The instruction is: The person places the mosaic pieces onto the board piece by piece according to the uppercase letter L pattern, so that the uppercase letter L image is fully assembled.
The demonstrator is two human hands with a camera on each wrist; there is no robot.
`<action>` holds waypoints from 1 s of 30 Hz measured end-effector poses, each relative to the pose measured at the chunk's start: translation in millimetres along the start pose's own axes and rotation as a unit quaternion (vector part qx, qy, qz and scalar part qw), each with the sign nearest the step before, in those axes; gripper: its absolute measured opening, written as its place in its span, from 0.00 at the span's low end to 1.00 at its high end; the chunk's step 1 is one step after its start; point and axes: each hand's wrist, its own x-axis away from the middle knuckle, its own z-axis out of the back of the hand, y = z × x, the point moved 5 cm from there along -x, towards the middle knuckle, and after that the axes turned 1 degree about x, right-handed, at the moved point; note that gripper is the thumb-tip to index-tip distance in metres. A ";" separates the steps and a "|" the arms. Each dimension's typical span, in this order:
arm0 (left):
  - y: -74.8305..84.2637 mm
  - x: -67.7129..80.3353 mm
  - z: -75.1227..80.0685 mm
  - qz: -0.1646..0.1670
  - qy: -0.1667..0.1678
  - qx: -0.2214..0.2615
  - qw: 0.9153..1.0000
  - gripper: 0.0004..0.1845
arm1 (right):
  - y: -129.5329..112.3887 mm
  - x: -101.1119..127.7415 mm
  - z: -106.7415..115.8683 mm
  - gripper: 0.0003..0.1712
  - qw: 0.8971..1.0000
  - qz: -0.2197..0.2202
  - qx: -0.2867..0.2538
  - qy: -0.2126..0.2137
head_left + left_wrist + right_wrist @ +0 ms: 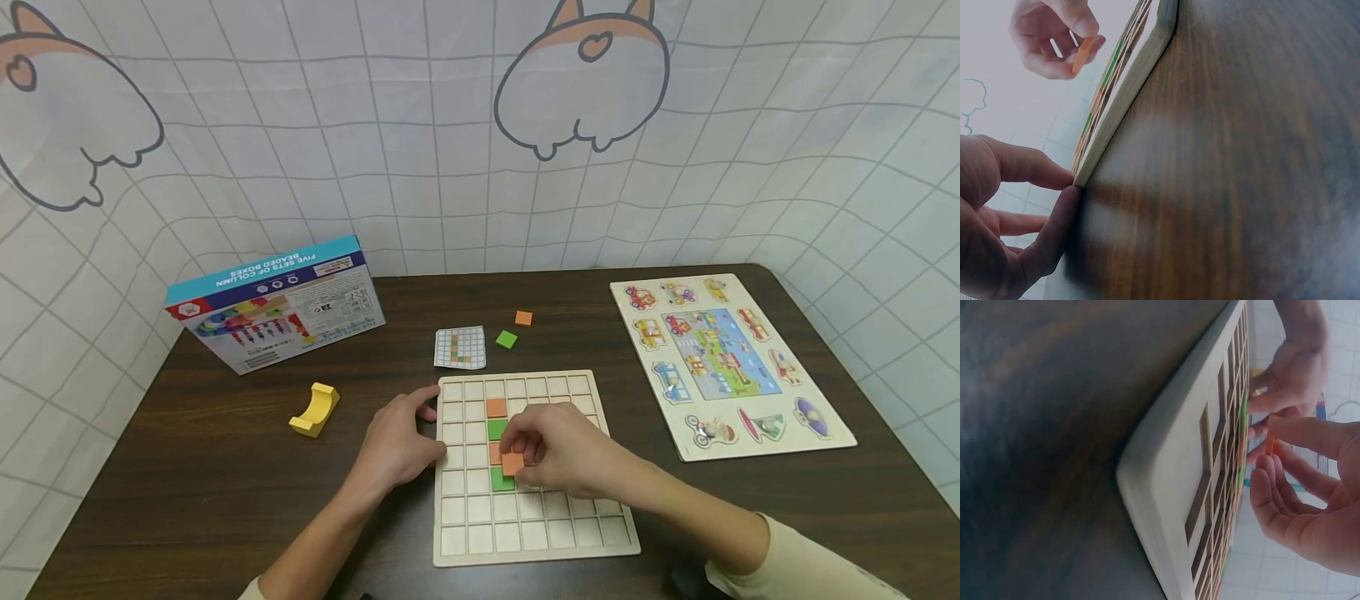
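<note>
Small orange square tile [513, 463] pinched in right hand [562, 457] fingers, held just above pale wooden grid board [540, 533] | left hand [397, 446] fingers relaxed, pressed against board's left edge | risk: tile tilted, could be jammed on cell ridge.

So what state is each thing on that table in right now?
Grid board: flat, four tiles in one column.
Orange tile: pinched by right hand, above the board.
Left hand: pressed on the board's left edge.
Loose tiles: lying beyond the board.
Box: shut, propped tilted.
Peg puzzle: flat, all pieces seated.
</note>
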 end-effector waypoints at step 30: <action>-1.3 -1.1 -0.5 0.003 -0.001 -0.008 1.000 0.43 | -10.0 8.8 -25.0 0.14 0.999 0.013 0.000 -0.043</action>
